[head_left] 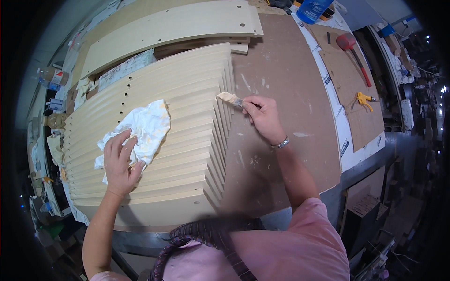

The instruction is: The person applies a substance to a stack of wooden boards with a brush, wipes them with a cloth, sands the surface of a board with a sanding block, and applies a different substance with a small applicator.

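Cloth (154,122) under left hand (120,165), smeared tool (228,98) in right hand (263,118)

Cloth (157,122) white, yellow-blotched; boards (180,146) pale cream; spatula tip (228,97) tan; tabletop (293,105) brown, white-flecked; mallet (346,42) red.

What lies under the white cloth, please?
The white cloth lies on stacked pale boards, beneath the left hand. A row of dark holes runs toward it; whether more holes continue underneath cannot be seen, being covered.

My left hand (120,167) hides some white cloth (149,122); at the far edge of the table (286,61), a blue bottle (313,10) is cut off.
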`<act>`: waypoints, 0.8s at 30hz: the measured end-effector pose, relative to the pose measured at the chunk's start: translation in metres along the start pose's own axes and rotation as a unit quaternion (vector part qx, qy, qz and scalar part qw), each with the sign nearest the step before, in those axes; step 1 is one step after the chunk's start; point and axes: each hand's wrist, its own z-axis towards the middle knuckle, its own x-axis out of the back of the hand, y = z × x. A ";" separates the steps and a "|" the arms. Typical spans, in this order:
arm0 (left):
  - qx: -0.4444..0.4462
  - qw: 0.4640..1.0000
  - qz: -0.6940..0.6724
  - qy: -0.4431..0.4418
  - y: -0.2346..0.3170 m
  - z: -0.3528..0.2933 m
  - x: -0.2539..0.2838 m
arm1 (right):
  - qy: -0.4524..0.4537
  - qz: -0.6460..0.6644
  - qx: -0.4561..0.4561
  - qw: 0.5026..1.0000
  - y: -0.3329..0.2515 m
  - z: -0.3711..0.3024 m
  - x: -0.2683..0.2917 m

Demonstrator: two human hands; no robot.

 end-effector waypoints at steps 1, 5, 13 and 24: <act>-0.001 1.000 0.000 -0.001 0.000 0.000 0.000 | 0.000 0.002 -0.005 1.000 0.000 -0.001 0.001; 0.002 1.000 0.002 -0.001 0.000 -0.002 0.001 | -0.026 0.033 -0.027 0.999 -0.004 -0.012 -0.003; 0.001 1.000 -0.002 -0.001 0.000 0.000 0.000 | -0.025 0.013 -0.012 1.000 0.004 -0.018 -0.005; -0.002 1.000 0.001 0.003 0.000 0.000 0.000 | -0.028 0.014 0.008 0.999 0.001 -0.016 -0.007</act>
